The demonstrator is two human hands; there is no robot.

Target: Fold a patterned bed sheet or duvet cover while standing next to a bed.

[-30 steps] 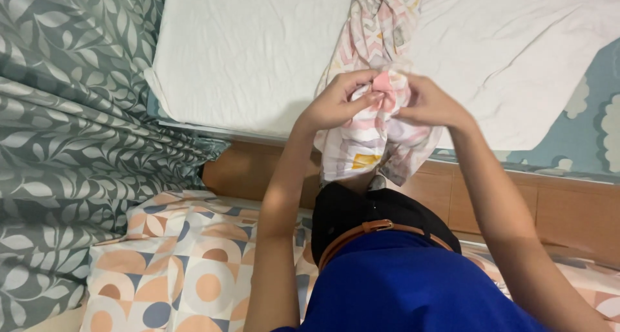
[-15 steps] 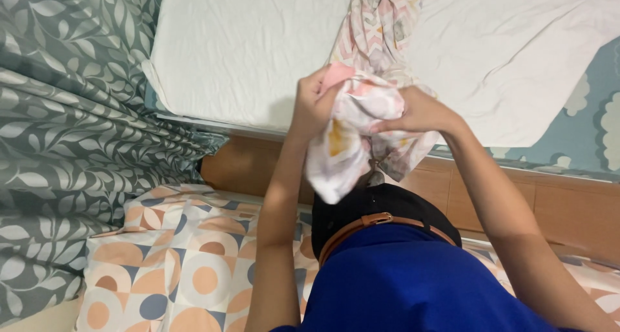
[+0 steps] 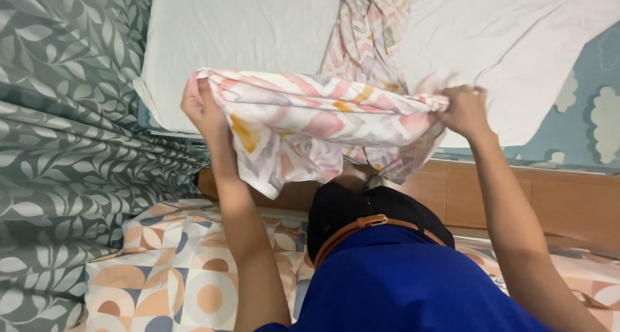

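a pink, white and yellow patterned cloth [image 3: 310,122] is stretched flat in the air between both hands, its top edge taut and a loose corner drooping below the left side. the left hand [image 3: 203,106] is clenched on the left corner; the right hand [image 3: 464,109] pinches the right corner. it hangs over the edge of a bed with a white sheet [image 3: 245,41], where a second patterned cloth [image 3: 368,28] trails down. a grey leaf-print curtain [image 3: 64,145] crowds the left; a geometric-print mat [image 3: 174,274] lies below.
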